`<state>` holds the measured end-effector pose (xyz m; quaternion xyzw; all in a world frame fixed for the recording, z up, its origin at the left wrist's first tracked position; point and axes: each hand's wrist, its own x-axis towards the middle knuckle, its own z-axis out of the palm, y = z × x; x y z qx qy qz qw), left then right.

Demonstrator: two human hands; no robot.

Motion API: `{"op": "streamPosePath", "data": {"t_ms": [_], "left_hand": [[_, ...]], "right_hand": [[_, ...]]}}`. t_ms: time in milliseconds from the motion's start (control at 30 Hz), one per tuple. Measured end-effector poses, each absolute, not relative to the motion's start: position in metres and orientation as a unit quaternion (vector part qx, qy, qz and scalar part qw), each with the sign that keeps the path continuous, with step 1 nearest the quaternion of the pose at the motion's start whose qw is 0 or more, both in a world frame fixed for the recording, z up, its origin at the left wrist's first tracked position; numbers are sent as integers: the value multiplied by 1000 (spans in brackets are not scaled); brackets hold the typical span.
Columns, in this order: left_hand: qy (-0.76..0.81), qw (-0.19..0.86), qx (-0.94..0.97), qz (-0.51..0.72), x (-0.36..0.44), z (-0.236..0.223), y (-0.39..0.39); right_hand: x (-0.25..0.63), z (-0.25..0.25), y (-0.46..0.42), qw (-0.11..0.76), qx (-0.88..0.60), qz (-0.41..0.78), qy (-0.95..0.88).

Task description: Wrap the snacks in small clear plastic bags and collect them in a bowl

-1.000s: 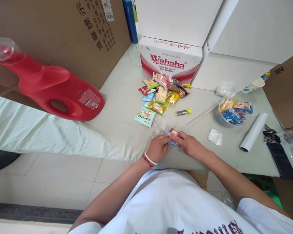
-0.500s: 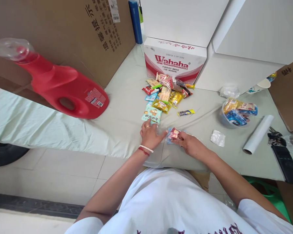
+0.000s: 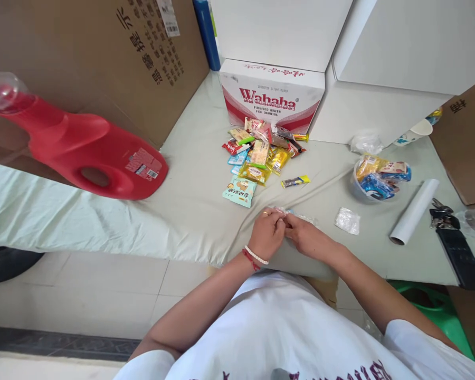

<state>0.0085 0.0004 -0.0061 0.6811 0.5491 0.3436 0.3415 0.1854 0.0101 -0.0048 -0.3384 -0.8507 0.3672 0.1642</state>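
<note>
My left hand (image 3: 266, 235), wearing a white beaded bracelet and a red cord, meets my right hand (image 3: 309, 238) near the table's front edge. The fingers of both are closed together on a small red snack packet (image 3: 278, 210), mostly hidden beneath them. Thin clear plastic film (image 3: 306, 218) shows just past my right fingers. Ahead to the left lies a light-green snack packet (image 3: 239, 191). A small yellow and dark-blue snack bar (image 3: 295, 181) lies beyond my hands. Behind these is a pile of mixed wrapped snacks (image 3: 260, 152).
A Wahaha water box (image 3: 273, 97) stands behind the pile. On the left is a large red jug (image 3: 97, 153) beside a brown carton (image 3: 83, 63). Rightward are a crumpled plastic piece (image 3: 347, 220), a clear bowl of snacks (image 3: 356, 184), a white roll (image 3: 415, 211) and keys (image 3: 443, 214).
My left hand has moved right from the light-green packet and closed beside my right hand. The red packet, plainly visible before, is now mostly covered. The view has shifted slightly.
</note>
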Motion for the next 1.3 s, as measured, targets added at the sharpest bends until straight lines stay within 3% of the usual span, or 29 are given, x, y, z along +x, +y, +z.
{"op": "streamPosePath", "data": {"t_ms": [133,233,333,467,600,800,933,1033,1167,1300], "left_hand": [[507,270,762,300,12,-17,-4],[508,202,801,244,15,-22,-11],[528,141,819,175,20,-25,-18],[543,99,825,118,20,-24,-22],[549,85,824,113,17,-20,-22],[534,146,815,170,17,-28,-14],[520,238,764,299,-8,-39,-8],[595,263,659,377,-25,-44,-1],[621,325,631,332,-20,-40,7],[621,414,561,358,-7,-25,4]], "right_hand": [[217,0,7,216,-370,381,-819],[233,-11,4,232,-568,240,-752],[232,-29,-4,168,-645,140,-733],[230,-28,-13,181,-628,152,-741],[223,3,-5,201,-650,260,-686],[156,16,28,170,-596,242,-746],[136,0,37,158,-568,260,-765],[140,-6,28,171,-551,278,-768],[148,-4,9,190,-520,278,-785],[149,-2,-5,141,-529,222,-807]]}}
